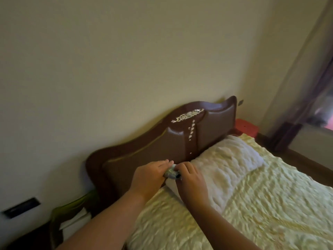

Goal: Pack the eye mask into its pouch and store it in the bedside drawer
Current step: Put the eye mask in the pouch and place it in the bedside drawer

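Both my hands meet above the head end of the bed, in front of the brown headboard (pixel 162 141). Between them is a small pale patterned pouch (pixel 171 173), scrunched up, with a bit of something black showing at its right end. My left hand (pixel 149 175) grips the pouch from the left. From the right, my right hand (pixel 191 179) pinches it with curled fingers. Most of the pouch is hidden by my fingers, and I cannot tell whether the black bit is the eye mask. The bedside drawer is not clearly visible.
A cream quilted bedspread (pixel 261 204) and a white pillow (pixel 225 159) cover the bed. Dark furniture with a green-edged object (pixel 72 210) stands at the lower left by the wall. A red box (pixel 246 127) sits beyond the headboard. Curtains (pixel 306 105) hang at right.
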### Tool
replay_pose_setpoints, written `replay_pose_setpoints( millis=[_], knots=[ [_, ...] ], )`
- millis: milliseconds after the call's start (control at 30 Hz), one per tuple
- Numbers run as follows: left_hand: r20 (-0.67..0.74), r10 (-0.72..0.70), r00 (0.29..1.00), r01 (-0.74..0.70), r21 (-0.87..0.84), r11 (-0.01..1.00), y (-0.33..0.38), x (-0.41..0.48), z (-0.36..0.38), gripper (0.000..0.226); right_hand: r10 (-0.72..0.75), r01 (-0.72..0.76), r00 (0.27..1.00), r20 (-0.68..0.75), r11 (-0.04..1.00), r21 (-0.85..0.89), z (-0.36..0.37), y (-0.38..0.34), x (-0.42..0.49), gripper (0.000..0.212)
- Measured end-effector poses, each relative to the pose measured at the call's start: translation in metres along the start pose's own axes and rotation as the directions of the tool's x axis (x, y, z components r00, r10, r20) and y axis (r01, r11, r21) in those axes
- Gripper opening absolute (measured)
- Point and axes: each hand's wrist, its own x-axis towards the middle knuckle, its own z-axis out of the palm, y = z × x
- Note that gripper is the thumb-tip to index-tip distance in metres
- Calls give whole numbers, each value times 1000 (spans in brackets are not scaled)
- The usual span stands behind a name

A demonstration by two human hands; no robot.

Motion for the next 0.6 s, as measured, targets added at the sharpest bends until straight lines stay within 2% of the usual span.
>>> replay_pose_setpoints(
  millis=[200, 300, 467, 600],
  knots=[
    [-23, -174, 984, 175, 7, 985, -56, -82, -25, 38, -67, 52, 990, 127, 991, 121, 45, -76, -22, 27],
    [-15, -258, 966, 258, -12, 966, -82, -132, -39, 44, -96, 67, 978, 187, 986, 153, 66, -120, -42, 28],
    [40, -305, 952, 301, 84, 950, -116, -206, -69, 50, -186, 152, 951, 248, 977, 148, 91, -189, -76, 28],
    [35, -314, 949, 305, 154, 940, -132, -245, -93, 40, -178, 142, 953, 245, 977, 157, 99, -234, -93, 29]
  ],
)
